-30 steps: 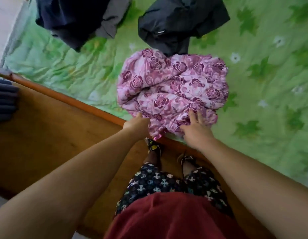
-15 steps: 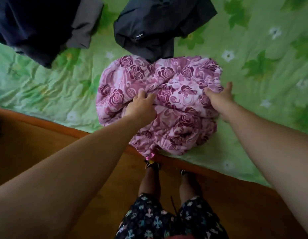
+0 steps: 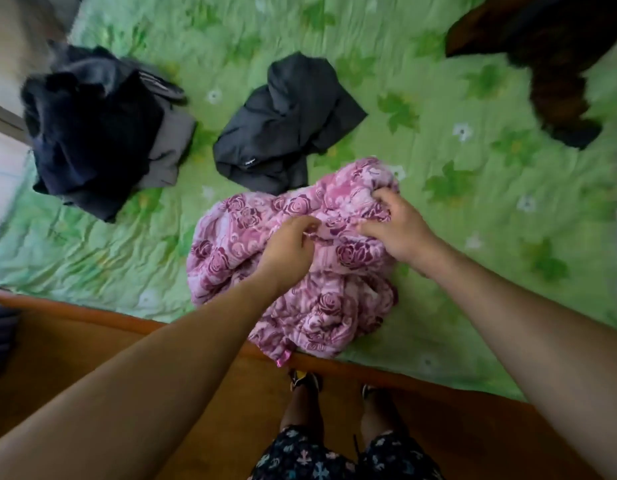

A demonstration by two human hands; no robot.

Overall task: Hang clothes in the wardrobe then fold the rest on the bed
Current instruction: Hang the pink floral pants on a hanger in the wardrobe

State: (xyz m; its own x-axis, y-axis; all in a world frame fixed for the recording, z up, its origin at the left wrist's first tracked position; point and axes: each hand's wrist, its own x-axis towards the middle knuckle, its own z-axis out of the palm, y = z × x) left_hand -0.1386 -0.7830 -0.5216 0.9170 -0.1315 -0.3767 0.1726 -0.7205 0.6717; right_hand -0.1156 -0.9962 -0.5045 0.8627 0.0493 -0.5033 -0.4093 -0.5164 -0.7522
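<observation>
Garment (image 3: 310, 299): soft, bulky, probably light. Left hand (image 3: 286, 247) and right hand (image 3: 399, 230) pinch bunched folds under curled fingers (image 3: 381, 199); edge hold advised.

We are gripping a crumpled pink rose-print garment (image 3: 334, 317) at the near edge of the bed (image 3: 92, 254); a dark grey garment (image 3: 286, 126) and a navy pile (image 3: 92, 133) are lying beyond it.

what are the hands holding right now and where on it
The pink rose-print garment: left hand bunches fabric near its middle, right hand grips its far top part.
</observation>
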